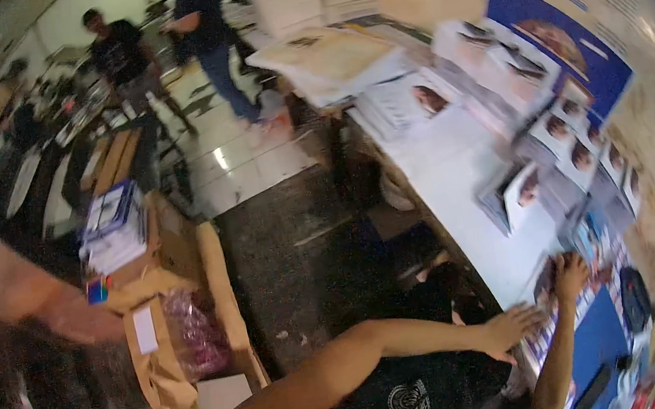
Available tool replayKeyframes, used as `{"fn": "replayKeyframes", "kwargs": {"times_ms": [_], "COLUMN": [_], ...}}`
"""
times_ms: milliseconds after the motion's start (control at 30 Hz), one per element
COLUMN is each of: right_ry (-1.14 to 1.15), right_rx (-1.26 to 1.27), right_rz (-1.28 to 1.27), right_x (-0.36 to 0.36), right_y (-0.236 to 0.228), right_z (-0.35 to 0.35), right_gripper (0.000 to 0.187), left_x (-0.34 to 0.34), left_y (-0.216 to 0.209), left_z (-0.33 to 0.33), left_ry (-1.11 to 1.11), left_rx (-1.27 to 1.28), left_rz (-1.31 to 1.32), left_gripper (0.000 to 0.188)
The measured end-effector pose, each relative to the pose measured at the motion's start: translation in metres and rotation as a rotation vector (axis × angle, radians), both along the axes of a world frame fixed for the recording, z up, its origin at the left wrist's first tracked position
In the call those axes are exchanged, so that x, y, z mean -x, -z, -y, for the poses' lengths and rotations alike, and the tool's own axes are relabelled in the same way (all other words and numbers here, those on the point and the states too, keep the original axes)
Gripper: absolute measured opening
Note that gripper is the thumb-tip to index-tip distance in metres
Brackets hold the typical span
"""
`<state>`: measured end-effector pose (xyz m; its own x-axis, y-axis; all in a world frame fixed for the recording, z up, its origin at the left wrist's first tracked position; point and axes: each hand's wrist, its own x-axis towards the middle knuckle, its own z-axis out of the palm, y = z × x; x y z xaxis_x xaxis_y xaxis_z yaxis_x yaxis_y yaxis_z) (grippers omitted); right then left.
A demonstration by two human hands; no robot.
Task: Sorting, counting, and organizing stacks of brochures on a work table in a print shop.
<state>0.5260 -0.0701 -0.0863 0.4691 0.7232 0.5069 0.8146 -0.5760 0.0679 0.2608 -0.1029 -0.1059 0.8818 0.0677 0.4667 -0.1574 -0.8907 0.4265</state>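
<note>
My left hand (515,330) lies flat with its fingers spread at the near edge of the white table (445,179), beside a patterned blue-and-white surface. Farther right, my right hand (572,275) rests by a small dark item (546,282), perhaps a printed cover. Blur hides whether its fingers grip that item. Just beyond my right hand stands a bluish printed pack (587,233). Several stacks of booklets (523,194) with white covers and brown pictures stand farther back on the table. Near my right forearm lies a dark blue flat sheet or folder (597,338).
An open cardboard box (228,302) at left holds a plastic-wrapped purple bundle (196,332); a stack of booklets (113,230) stands behind it. A black case (634,299) lies at far right. Two people (209,45) stand at the back on the tiled floor (234,167).
</note>
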Motion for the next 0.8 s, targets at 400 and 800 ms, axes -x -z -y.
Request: {"fn": "replayKeyframes", "kwargs": {"times_ms": [400,800], "right_ry": [0.3,-0.113], "right_rx": [-0.037,-0.408], "right_rz": [0.102,0.039], "right_x": [-0.078,-0.033], "right_y": [0.025,-0.014], "right_z": [0.131,0.143], "right_gripper": [0.063,0.031], "left_x": [0.034,0.052], "left_y": [-0.029,-0.139], "left_z": [-0.028,-0.106], "left_ry": [-0.223,-0.628], "left_rx": [-0.159,1.152], "left_rz": [0.544,0.612], "left_gripper": [0.021,0.017]}}
